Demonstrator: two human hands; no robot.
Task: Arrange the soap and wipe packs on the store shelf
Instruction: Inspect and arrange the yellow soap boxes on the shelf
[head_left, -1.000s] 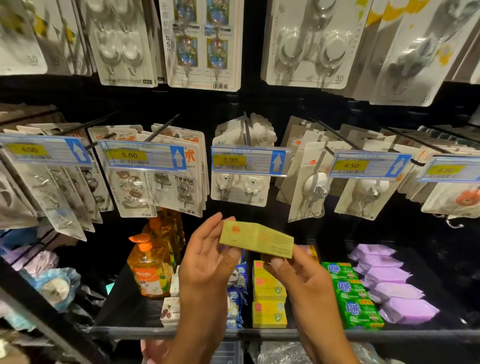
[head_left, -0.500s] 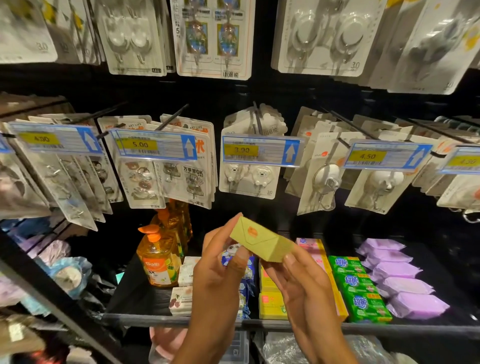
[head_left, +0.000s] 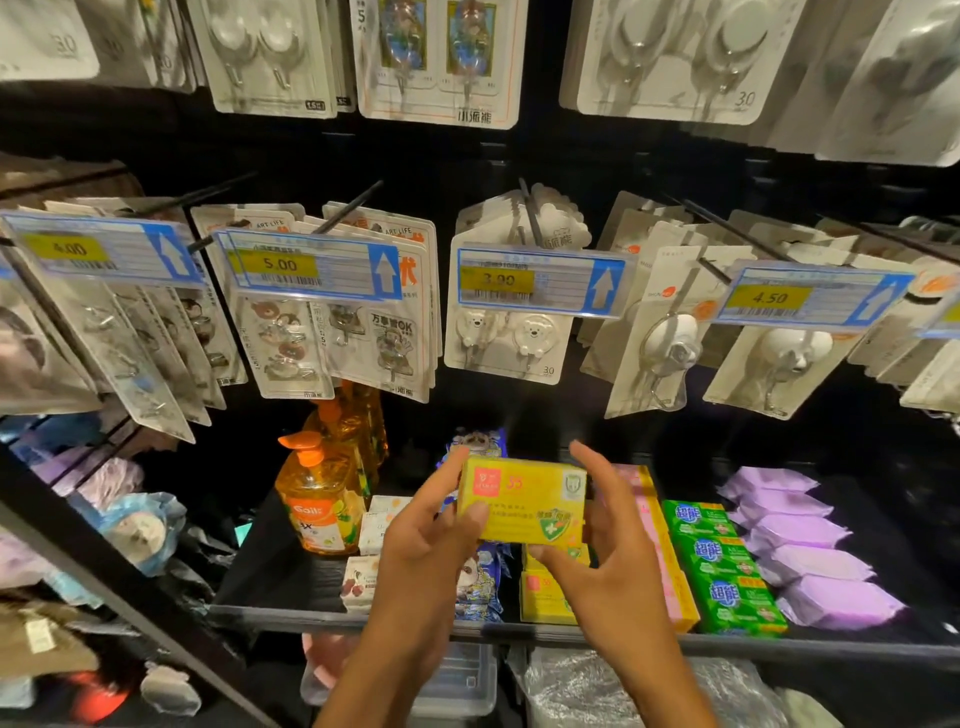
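Label side of the yellow soap box (head_left: 522, 501) now faces us

We have turned it from corner-up to flat. Our left hand (head_left: 431, 540) pinches its left end, and our right hand (head_left: 608, 545) clasps the right end and underside. It hangs just above the yellow stack (head_left: 543, 597) on the shelf (head_left: 291, 577), so we judge it ready to set down there.

Two limbs in view. The left hand (head_left: 431, 540) and right hand (head_left: 608, 561) are bare, as are the left forearm (head_left: 374, 675) and right forearm (head_left: 660, 680) down to the lower frame edge. Fingers are slender. Visible nails are short and plain.
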